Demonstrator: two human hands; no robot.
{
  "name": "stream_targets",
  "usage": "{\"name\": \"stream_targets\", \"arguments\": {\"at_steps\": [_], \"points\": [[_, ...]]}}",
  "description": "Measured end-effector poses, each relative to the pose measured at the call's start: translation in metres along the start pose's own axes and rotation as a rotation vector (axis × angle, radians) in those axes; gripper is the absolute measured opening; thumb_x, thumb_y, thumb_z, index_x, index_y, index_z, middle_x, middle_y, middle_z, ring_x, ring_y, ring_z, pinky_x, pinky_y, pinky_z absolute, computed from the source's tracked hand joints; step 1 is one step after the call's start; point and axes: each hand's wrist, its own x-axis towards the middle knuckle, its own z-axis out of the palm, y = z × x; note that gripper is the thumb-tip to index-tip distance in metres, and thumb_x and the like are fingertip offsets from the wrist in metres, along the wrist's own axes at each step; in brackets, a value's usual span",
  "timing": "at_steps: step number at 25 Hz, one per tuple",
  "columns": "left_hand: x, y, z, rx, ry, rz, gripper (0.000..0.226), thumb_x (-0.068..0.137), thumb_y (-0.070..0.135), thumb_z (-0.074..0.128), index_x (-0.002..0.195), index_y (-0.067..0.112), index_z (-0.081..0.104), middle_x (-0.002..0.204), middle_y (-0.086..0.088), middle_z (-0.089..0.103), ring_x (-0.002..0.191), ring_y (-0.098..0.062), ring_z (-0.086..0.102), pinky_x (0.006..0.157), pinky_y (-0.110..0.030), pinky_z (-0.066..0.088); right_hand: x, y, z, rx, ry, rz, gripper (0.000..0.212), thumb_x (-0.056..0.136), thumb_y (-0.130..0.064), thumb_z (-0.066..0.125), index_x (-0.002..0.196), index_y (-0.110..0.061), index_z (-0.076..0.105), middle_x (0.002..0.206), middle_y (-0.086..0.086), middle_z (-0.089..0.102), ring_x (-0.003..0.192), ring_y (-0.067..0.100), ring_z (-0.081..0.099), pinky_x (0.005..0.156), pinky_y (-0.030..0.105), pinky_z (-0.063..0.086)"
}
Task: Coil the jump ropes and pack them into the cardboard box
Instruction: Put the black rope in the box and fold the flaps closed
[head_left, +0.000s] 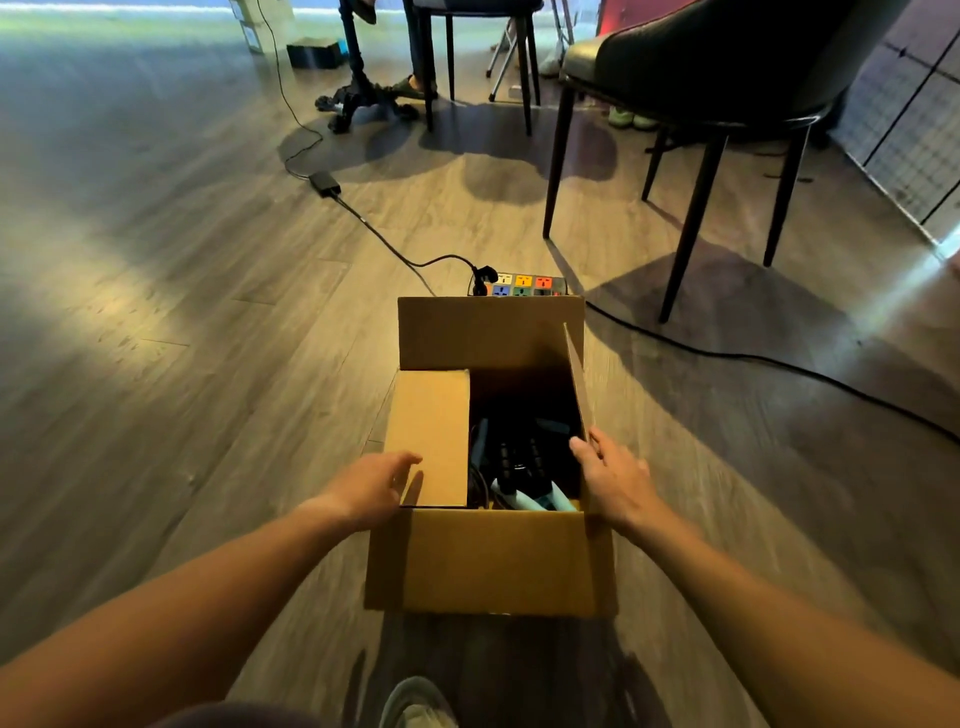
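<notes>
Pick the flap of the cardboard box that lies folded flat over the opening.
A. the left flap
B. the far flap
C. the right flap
A: the left flap of the cardboard box lies flat across part of the opening, while the far flap and the right flap stand up, leaving the jump ropes in view.

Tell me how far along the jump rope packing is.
Done: the jump ropes lie inside the cardboard box, and none shows on the floor around it. In hand: the left flap is folded over the opening with the left hand at its edge, while the right hand reaches the upright right flap. Left: the right flap and the far flap stand open, so the box isn't closed.
</notes>
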Motion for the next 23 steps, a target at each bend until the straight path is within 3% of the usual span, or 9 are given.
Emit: {"name": "stream_targets", "arguments": {"at_steps": [2, 6, 8, 10, 15, 17, 19, 21, 23], "points": [[-0.003, -0.019, 0.000, 0.175, -0.057, 0.076, 0.056, 0.094, 0.005, 0.060, 0.141, 0.034, 0.050, 0.156, 0.010, 0.037, 0.143, -0.014, 0.038, 0.113, -0.031, 0.038, 0.004, 0.005, -0.004, -0.241, -0.202, -0.048, 0.082, 0.090, -0.078, 0.005, 0.158, -0.034, 0.020, 0.166, 0.004, 0.018, 0.149, 0.033, 0.019, 0.120, 0.055, 0.017], [-0.009, -0.048, -0.001, 0.360, -0.112, 0.251, 0.080, 0.089, -0.007, 0.058, 0.149, 0.042, 0.035, 0.164, 0.016, 0.015, 0.151, -0.009, 0.017, 0.118, -0.026, 0.030, 0.006, 0.020, -0.006, -0.247, -0.359, -0.048, 0.052, 0.103, -0.042, 0.038, 0.154, -0.040, 0.029, 0.167, -0.004, 0.008, 0.151, 0.031, 0.010, 0.120, 0.057, 0.023], [-0.010, -0.057, 0.006, 0.419, -0.090, 0.316, 0.080, 0.090, 0.007, 0.067, 0.151, 0.041, 0.029, 0.164, 0.016, 0.010, 0.151, -0.008, 0.014, 0.119, -0.028, 0.030, 0.011, 0.032, -0.005, -0.358, -0.347, -0.115, 0.074, 0.095, -0.006, 0.055, 0.155, -0.041, 0.028, 0.168, -0.007, 0.005, 0.152, 0.028, 0.013, 0.117, 0.048, 0.035], [-0.010, -0.062, 0.012, 0.367, -0.046, 0.336, 0.074, 0.088, 0.020, 0.073, 0.149, 0.039, 0.036, 0.163, 0.014, 0.016, 0.149, -0.008, 0.020, 0.118, -0.032, 0.034, 0.009, 0.043, -0.010, -0.529, -0.321, -0.215, 0.092, 0.087, 0.007, 0.062, 0.156, -0.040, 0.024, 0.168, -0.010, 0.004, 0.152, 0.023, 0.021, 0.115, 0.039, 0.041], [-0.006, -0.079, 0.009, 0.131, -0.041, 0.396, 0.055, 0.087, 0.017, 0.073, 0.134, 0.041, 0.057, 0.156, 0.014, 0.037, 0.142, -0.006, 0.037, 0.113, -0.031, 0.040, 0.018, 0.061, -0.019, -0.657, -0.226, -0.363, 0.075, 0.087, -0.019, 0.075, 0.150, -0.039, 0.040, 0.164, -0.014, 0.022, 0.142, 0.016, 0.041, 0.113, 0.030, 0.040], [-0.006, -0.077, 0.005, -0.018, -0.025, 0.357, 0.053, 0.092, 0.013, 0.068, 0.121, 0.056, 0.060, 0.139, 0.020, 0.055, 0.130, 0.005, 0.048, 0.107, -0.022, 0.044, 0.020, 0.063, -0.021, -0.380, -0.207, -0.353, 0.048, 0.086, -0.019, 0.077, 0.128, -0.038, 0.062, 0.147, -0.012, 0.049, 0.130, 0.015, 0.054, 0.103, 0.018, 0.044], [-0.005, -0.068, 0.002, -0.263, 0.043, 0.218, 0.056, 0.093, 0.007, 0.065, 0.111, 0.059, 0.062, 0.118, 0.027, 0.064, 0.113, 0.009, 0.058, 0.099, -0.021, 0.050, 0.018, 0.056, -0.020, 0.004, -0.185, -0.231, 0.030, 0.085, -0.020, 0.078, 0.108, -0.035, 0.067, 0.120, -0.010, 0.066, 0.105, 0.014, 0.067, 0.076, 0.011, 0.052], [-0.001, -0.060, 0.004, -0.411, 0.106, 0.109, 0.047, 0.091, 0.007, 0.068, 0.122, 0.042, 0.058, 0.121, 0.013, 0.063, 0.116, -0.005, 0.060, 0.097, -0.033, 0.055, 0.023, 0.048, -0.011, 0.157, -0.067, -0.099, 0.041, 0.085, -0.024, 0.078, 0.123, -0.023, 0.063, 0.120, 0.000, 0.068, 0.093, 0.012, 0.068, 0.071, 0.018, 0.057], [0.004, -0.054, 0.010, -0.399, 0.160, 0.024, 0.058, 0.087, 0.016, 0.075, 0.139, 0.024, 0.050, 0.126, 0.003, 0.056, 0.119, -0.017, 0.057, 0.093, -0.037, 0.057, 0.028, 0.041, -0.001, 0.122, 0.017, 0.034, 0.069, 0.084, -0.032, 0.079, 0.144, -0.018, 0.048, 0.132, 0.001, 0.059, 0.107, 0.020, 0.064, 0.088, 0.035, 0.058]]}}
